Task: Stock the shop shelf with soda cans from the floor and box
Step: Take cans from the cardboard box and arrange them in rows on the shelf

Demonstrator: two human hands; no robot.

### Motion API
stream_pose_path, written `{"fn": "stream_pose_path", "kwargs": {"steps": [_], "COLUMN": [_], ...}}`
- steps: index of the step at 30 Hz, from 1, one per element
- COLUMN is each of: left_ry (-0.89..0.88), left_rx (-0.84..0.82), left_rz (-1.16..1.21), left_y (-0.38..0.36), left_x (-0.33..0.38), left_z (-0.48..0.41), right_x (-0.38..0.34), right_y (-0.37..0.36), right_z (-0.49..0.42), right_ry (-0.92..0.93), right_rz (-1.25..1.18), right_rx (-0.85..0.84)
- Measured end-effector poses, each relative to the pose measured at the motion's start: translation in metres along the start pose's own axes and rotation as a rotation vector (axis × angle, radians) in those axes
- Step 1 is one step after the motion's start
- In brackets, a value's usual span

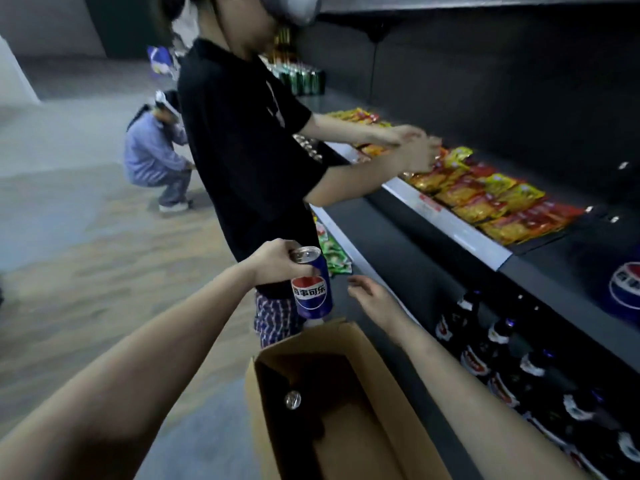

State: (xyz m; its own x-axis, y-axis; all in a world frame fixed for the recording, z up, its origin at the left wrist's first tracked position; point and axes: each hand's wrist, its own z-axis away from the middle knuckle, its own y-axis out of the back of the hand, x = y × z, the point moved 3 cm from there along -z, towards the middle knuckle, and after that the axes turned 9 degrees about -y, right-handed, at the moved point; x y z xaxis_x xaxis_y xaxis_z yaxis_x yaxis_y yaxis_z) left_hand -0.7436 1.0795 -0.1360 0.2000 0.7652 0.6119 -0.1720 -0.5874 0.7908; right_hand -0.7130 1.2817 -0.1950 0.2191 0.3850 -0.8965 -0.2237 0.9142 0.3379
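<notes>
My left hand (273, 261) grips a blue Pepsi can (311, 289) near its top and holds it upright above the far end of an open cardboard box (363, 344). Deep inside the box the silver top of another can (293, 399) shows. My right hand (372, 296) hovers just right of the held can, fingers apart, holding nothing. The dark shop shelf (450, 220) runs along the right. On its middle level, at the far right edge, a blue Pepsi can (625, 289) stands.
A person in a black shirt (242, 140) stands close in front, arms over yellow and red snack packets (485, 195) on the shelf. Dark soda bottles (502, 358) fill the lower shelf. Green cans (301, 77) stand further back. Another person crouches (156, 157) on the floor.
</notes>
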Motion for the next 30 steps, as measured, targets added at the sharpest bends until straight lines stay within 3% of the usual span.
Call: {"fn": "stream_pose_path", "kwargs": {"steps": [6,10,16,21,23,30], "left_ry": [-0.124,-0.239,-0.448,-0.559,-0.55,-0.748], "left_rx": [0.01,-0.032,-0.152,-0.23,-0.227,-0.184], "left_rz": [0.0,-0.036,-0.063,0.468,0.54,0.292], "left_y": [0.023,0.006,-0.039,-0.098,-0.125,-0.207], "left_x": [0.052,0.089,0.155,0.228,0.257,0.312], "left_z": [-0.003,-0.011,-0.028,-0.036,-0.037,-0.032], "right_x": [-0.034,-0.037,-0.019,0.01,0.02,0.037], "right_y": [-0.005,0.009,0.076,0.146,0.173,0.267], "right_z": [0.023,0.043,0.087,0.142,0.167,0.251], "right_ry": [0.103,0.121,0.056,-0.021,-0.028,-0.12], "right_rz": [-0.085,-0.029,0.032,0.018,0.009,0.04], "right_rx": [-0.11,0.219,0.455,0.743,0.864,1.227]}}
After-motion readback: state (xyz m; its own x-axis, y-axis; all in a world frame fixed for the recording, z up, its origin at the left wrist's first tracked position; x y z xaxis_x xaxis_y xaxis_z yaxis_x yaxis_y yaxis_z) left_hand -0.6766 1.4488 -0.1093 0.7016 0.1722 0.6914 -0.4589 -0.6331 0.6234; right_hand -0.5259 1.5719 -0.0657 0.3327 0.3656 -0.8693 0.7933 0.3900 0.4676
